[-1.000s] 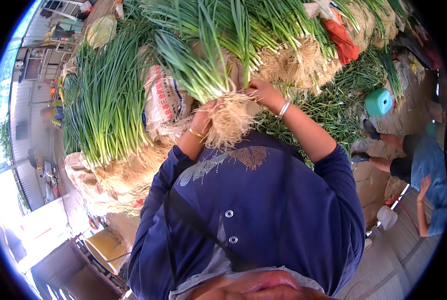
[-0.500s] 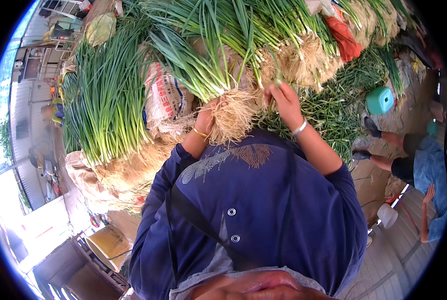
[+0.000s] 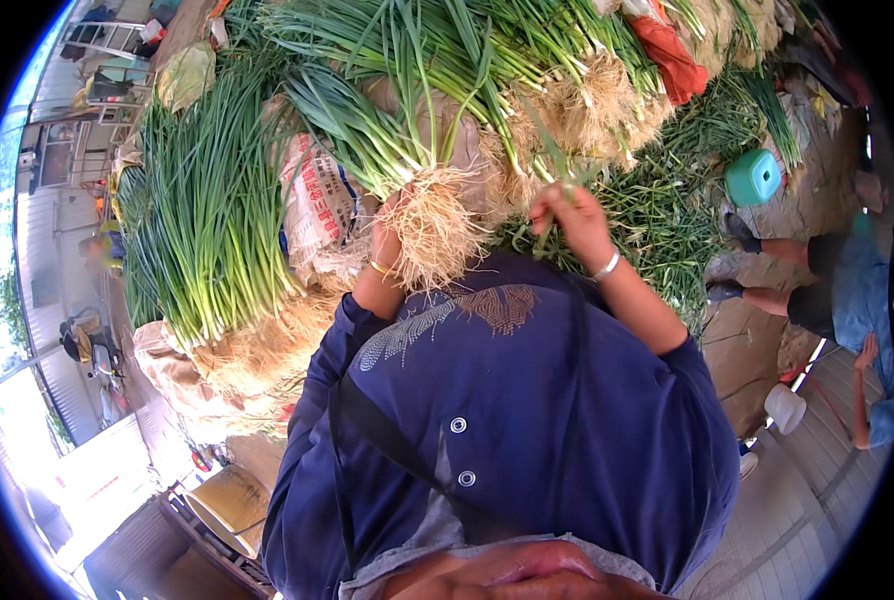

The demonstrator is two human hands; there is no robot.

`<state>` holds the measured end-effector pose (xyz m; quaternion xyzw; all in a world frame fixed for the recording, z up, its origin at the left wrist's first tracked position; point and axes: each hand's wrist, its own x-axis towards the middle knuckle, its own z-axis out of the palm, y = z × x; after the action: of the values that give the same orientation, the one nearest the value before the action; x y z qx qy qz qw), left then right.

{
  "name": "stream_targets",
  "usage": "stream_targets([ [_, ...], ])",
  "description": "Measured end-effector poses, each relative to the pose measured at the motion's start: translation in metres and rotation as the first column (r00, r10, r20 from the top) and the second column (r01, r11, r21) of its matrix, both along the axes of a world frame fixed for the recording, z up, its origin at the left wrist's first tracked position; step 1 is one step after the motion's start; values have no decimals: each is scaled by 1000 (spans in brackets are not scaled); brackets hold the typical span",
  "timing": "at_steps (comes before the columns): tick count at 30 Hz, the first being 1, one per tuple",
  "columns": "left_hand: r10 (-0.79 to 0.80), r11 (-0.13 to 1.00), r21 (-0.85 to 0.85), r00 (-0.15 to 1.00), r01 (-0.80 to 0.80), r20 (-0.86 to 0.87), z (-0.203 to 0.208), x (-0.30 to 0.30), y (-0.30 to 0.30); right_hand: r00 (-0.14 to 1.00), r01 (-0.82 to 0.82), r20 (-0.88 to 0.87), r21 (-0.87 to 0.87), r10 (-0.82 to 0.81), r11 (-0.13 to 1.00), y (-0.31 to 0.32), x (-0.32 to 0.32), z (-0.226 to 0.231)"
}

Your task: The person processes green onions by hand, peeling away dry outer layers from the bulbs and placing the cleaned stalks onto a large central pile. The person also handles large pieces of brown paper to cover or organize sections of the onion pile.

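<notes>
My left hand (image 3: 388, 238) is wrapped round a bunch of green onions (image 3: 392, 172), just above its pale, tangled roots (image 3: 437, 225). The bunch's long green leaves fan up and to the left, away from me. Part of the left hand's fingers lies hidden behind stalks and roots. To the right of the bunch, my right hand (image 3: 575, 218) is closed in a pinch on a thin green onion leaf (image 3: 550, 145), whose blade sticks up above the fingers. Loose green trimmings lie below and beside that hand.
A thick row of green onions (image 3: 212, 220) lies at left, roots toward me. More rooted bunches (image 3: 597, 110) are piled ahead. A printed white sack (image 3: 317, 190), a red cloth (image 3: 672, 60), a heap of leaf trimmings (image 3: 657, 210) and a teal container (image 3: 753, 178) surround them. Another person (image 3: 857, 300) is at right.
The bunch has shifted slightly left with my left hand. My right hand has moved a little lower, the leaf still pinched in it. The whole view has tilted slightly.
</notes>
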<state>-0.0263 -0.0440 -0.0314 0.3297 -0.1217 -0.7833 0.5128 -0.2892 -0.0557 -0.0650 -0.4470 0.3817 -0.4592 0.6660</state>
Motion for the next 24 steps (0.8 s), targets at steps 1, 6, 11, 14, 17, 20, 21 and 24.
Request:
stream_targets([
  [1,-23,999,25,989,27,-143,3,2,0,986,169,-14,44,-169,985,-3,-24,-21],
  [6,28,998,57,999,-27,-20,-15,31,16,847,531,-501,777,-179,338,-13,-82,-145],
  [11,26,998,48,997,-29,69,-21,39,15,733,74,-667,-114,-132,991,-50,13,-140],
  [14,-22,999,47,989,16,144,-42,37,9,673,-21,-739,26,34,999,-82,42,-144],
  [17,-49,999,24,962,44,270,-75,56,14,732,-223,-629,145,263,964,-86,52,-77],
  [20,-90,977,207,970,43,224,21,-12,0,911,-185,-344,148,226,971,-63,63,-33],
  [21,-86,995,76,965,69,246,-15,11,13,956,-157,-211,219,204,963,-56,75,-6],
  [24,-105,992,79,994,102,34,-63,29,10,866,-248,-434,58,248,967,-70,90,-17],
])
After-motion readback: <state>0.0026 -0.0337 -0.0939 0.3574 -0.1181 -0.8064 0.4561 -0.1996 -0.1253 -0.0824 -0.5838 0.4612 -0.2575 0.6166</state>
